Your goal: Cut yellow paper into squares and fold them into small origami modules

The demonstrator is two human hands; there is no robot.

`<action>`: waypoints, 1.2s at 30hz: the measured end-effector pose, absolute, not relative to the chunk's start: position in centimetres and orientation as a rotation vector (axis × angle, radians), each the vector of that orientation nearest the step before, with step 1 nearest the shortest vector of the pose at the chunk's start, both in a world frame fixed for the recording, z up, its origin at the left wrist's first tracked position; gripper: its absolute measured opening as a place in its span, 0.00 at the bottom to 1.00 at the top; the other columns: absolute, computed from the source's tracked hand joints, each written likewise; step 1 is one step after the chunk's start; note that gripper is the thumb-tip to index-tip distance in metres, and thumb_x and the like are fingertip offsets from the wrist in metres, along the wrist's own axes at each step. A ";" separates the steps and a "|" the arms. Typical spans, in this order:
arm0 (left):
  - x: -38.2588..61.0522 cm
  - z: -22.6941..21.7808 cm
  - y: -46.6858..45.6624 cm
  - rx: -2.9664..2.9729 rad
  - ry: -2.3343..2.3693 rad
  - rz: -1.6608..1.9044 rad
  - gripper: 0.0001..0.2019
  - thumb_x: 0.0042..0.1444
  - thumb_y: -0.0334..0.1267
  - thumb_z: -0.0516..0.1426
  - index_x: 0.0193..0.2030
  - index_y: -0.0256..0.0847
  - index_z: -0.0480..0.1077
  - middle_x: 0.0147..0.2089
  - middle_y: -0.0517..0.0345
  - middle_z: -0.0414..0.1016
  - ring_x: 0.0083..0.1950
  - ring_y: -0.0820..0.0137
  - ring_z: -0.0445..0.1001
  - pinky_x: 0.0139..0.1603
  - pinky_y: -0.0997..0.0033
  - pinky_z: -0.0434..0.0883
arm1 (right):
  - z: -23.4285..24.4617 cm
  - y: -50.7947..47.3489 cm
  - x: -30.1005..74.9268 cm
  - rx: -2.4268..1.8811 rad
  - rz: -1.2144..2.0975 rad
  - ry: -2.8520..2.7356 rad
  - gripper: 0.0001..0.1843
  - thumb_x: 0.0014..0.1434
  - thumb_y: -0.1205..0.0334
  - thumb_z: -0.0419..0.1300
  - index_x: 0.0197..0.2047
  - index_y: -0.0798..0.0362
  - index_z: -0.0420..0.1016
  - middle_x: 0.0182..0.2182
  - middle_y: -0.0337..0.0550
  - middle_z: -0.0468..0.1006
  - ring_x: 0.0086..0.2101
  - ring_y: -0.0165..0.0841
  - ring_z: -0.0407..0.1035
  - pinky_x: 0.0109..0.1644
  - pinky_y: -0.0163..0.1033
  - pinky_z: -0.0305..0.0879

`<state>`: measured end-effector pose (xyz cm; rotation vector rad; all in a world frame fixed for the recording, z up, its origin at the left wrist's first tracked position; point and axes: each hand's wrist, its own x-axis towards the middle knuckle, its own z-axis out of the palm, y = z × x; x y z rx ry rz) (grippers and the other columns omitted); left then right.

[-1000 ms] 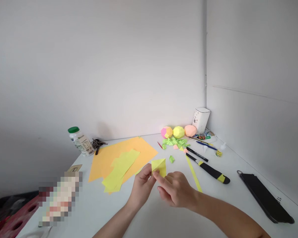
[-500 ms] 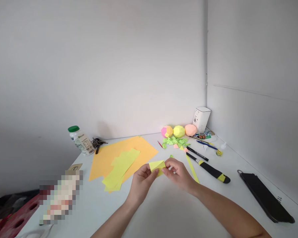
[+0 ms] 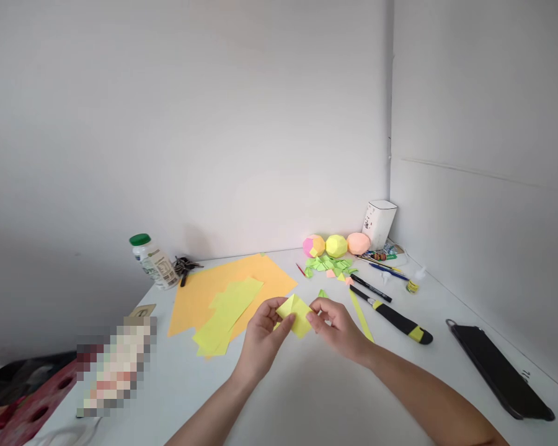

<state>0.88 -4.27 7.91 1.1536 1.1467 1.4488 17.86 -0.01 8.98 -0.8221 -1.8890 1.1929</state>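
Note:
A small yellow square of paper (image 3: 299, 317) with crease lines is held up over the table between both hands, one corner pointing toward me. My left hand (image 3: 266, 333) pinches its left side, thumb on the front face. On its right corner are the thumb and fingers of my right hand (image 3: 337, 325). Just behind the right hand lies a small folded green piece (image 3: 323, 293). A narrow yellow paper strip (image 3: 361, 314) runs beside that hand, partly covered by it.
Yellow paper sheets (image 3: 230, 313) lie on a larger orange sheet (image 3: 274, 276) at left. Folded green pieces (image 3: 328, 265) sit before three paper balls (image 3: 336, 246). A utility knife (image 3: 395, 317), black marker (image 3: 371, 288) and black case (image 3: 497, 368) lie right. A green-capped bottle (image 3: 154, 263) stands back left.
The yellow paper has turned from a flat, folded-looking position to a diamond with its creased face showing. Both hands still hold it in nearly the same place.

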 end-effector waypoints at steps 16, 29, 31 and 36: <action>0.8 7.4 -4.4 1.168 1.213 1.433 0.21 0.49 0.43 0.62 0.49 0.43 0.65 0.30 0.63 0.63 0.33 0.73 0.65 0.35 0.74 0.64 | 8.2 0.2 17.9 -0.828 1.290 -1.837 0.16 0.59 0.48 0.55 0.32 0.54 0.66 0.28 0.37 0.66 0.26 0.27 0.59 0.29 0.32 0.60; 1.0 8.4 -4.6 1.158 1.337 1.436 0.22 0.44 0.43 0.64 0.47 0.42 0.68 0.25 0.68 0.54 0.26 0.76 0.58 0.28 0.77 0.61 | 7.9 0.3 18.0 -0.816 1.292 -1.850 0.16 0.61 0.49 0.54 0.31 0.54 0.66 0.26 0.36 0.64 0.26 0.27 0.59 0.30 0.33 0.61; 1.0 8.4 -4.6 1.155 1.339 1.424 0.23 0.43 0.43 0.64 0.47 0.42 0.68 0.24 0.69 0.55 0.26 0.76 0.59 0.28 0.76 0.61 | 7.9 0.3 18.0 -0.812 1.293 -1.845 0.16 0.61 0.49 0.54 0.32 0.54 0.66 0.26 0.36 0.65 0.26 0.27 0.59 0.30 0.33 0.61; 1.1 8.5 -4.6 1.132 1.318 1.414 0.23 0.42 0.44 0.65 0.47 0.41 0.68 0.23 0.68 0.59 0.25 0.75 0.62 0.27 0.76 0.62 | 7.8 0.3 18.0 -0.833 1.289 -1.844 0.17 0.60 0.47 0.54 0.32 0.54 0.67 0.27 0.37 0.67 0.26 0.28 0.61 0.30 0.33 0.62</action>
